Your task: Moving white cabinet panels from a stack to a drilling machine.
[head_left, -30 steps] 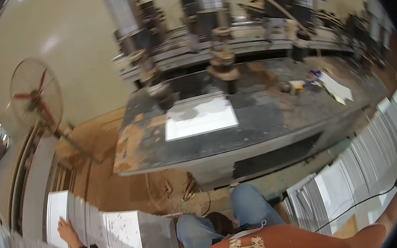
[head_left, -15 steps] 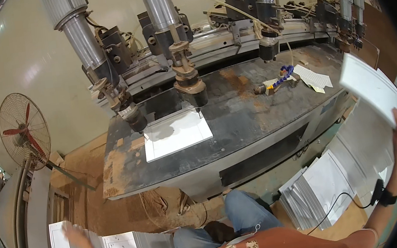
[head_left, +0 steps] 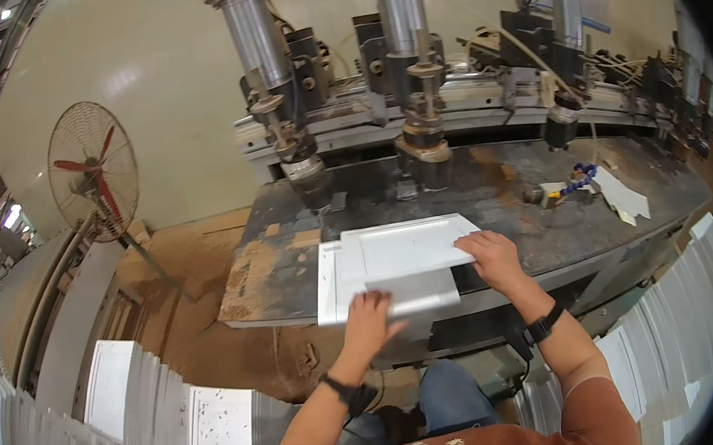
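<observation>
Two white panels with recessed centres overlap at the front of the dark machine table [head_left: 517,239]. My right hand [head_left: 492,258] grips the right edge of the upper panel [head_left: 407,245], which lies across the lower one. The lower panel [head_left: 339,299] juts out past the table's front edge. At its front edge is my left hand [head_left: 370,322], fingers over the top and thumb out to the side, slightly blurred. The panel's underside is hidden, as are my right fingertips.
Vertical drill heads [head_left: 307,175] stand over the table's back. A blue hose [head_left: 580,175] and paper sheets [head_left: 621,192] lie to the right. Panels are stacked at left [head_left: 222,431] and right [head_left: 651,338]. A red-bladed fan [head_left: 95,169] stands at far left.
My right hand has brought a panel from the right onto the table. My left hand has moved from the left stack to the table's panel, now nearer me and clear of the drill heads.
</observation>
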A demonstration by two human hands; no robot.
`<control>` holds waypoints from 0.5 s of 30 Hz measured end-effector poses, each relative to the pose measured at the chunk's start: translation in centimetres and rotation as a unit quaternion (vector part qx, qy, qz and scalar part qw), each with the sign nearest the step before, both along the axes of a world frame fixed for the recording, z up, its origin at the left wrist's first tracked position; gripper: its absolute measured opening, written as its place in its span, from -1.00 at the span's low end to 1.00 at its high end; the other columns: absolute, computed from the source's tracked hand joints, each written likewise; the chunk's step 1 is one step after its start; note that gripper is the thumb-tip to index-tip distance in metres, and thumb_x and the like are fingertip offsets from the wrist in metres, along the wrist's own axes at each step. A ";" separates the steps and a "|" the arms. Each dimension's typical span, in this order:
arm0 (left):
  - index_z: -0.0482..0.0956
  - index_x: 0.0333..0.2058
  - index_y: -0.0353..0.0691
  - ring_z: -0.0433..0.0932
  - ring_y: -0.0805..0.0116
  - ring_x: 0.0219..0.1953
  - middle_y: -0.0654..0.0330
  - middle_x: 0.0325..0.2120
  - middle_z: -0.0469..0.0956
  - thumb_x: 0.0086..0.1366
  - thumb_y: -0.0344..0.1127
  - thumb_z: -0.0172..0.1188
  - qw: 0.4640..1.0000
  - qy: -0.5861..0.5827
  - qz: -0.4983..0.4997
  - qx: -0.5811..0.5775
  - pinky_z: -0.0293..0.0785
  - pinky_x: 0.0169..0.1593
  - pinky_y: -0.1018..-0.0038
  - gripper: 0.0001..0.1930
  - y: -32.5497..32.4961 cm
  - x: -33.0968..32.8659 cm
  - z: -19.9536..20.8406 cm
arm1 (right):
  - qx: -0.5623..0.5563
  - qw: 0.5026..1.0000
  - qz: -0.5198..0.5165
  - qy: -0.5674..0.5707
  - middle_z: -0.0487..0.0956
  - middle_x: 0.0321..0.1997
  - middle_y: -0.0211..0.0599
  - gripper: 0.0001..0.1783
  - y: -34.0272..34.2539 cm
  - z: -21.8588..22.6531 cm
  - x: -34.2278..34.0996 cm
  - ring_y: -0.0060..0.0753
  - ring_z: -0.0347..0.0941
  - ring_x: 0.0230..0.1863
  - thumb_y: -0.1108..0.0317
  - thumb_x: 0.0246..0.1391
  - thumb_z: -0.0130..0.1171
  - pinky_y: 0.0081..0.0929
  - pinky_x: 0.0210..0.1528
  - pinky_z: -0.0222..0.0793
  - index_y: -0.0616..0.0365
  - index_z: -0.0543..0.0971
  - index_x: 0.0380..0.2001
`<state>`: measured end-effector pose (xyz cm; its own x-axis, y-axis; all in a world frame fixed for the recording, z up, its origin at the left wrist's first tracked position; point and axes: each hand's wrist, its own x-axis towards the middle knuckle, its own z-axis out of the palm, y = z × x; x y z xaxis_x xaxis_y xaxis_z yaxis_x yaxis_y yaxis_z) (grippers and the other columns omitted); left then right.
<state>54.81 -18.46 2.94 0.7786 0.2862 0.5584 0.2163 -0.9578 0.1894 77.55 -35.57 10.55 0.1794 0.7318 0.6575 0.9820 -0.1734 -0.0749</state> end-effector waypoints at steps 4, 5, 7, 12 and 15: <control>0.54 -0.07 -0.10 0.41 0.23 -0.21 0.24 -0.33 0.44 -0.14 -0.41 0.21 0.994 0.047 0.013 0.095 0.37 -0.14 0.35 -0.48 -1.6 -13.5 -1.6 | -0.084 0.995 -0.009 -0.055 0.50 0.05 -0.32 -0.53 6.8 -4.0 -0.1 -0.09 0.34 0.12 0.25 -0.13 0.26 -0.13 0.13 0.28 0.08 0.50 -0.08; 0.55 -0.06 -0.09 0.41 0.27 -0.23 0.27 -0.35 0.44 -0.16 -0.42 0.19 0.992 0.048 0.018 0.116 0.37 -0.13 0.39 -0.46 -2.0 -16.7 -1.2 | -0.083 0.995 0.016 -0.051 0.50 0.05 -0.32 -0.53 7.9 -5.0 0.2 -0.09 0.34 0.12 0.25 -0.13 0.26 -0.13 0.13 0.28 0.08 0.50 -0.08; 0.57 -0.07 -0.07 0.42 0.31 -0.28 0.29 -0.38 0.44 -0.10 -0.46 0.14 0.991 0.040 0.024 0.125 0.39 -0.16 0.43 -0.50 -3.4 -21.6 1.4 | -0.112 0.992 0.052 0.005 0.47 0.09 -0.23 -0.49 10.3 -7.4 2.4 0.00 0.30 0.16 0.15 -0.09 0.26 -0.13 0.16 0.25 0.12 0.50 -0.05; 0.58 -0.13 -0.10 0.47 0.27 -0.30 0.24 -0.24 0.56 -0.02 -0.50 0.12 0.962 0.052 0.171 0.204 0.44 -0.24 0.42 -0.60 -1.2 -30.4 7.0 | -0.151 0.983 0.053 0.087 0.45 0.12 -0.14 -0.47 12.0 -7.2 2.4 0.07 0.25 0.21 0.13 -0.06 0.25 -0.15 0.20 0.22 0.15 0.49 -0.03; 0.55 -0.12 -0.11 0.47 0.25 -0.25 0.28 -0.18 0.55 0.03 -0.47 0.11 0.900 0.046 0.340 0.269 0.41 -0.22 0.41 -0.63 3.0 -35.1 8.7 | -0.176 0.981 0.037 0.072 0.41 0.15 -0.14 -0.45 12.5 -6.7 0.7 0.07 0.20 0.25 0.14 -0.05 0.25 -0.10 0.21 0.20 0.12 0.47 0.01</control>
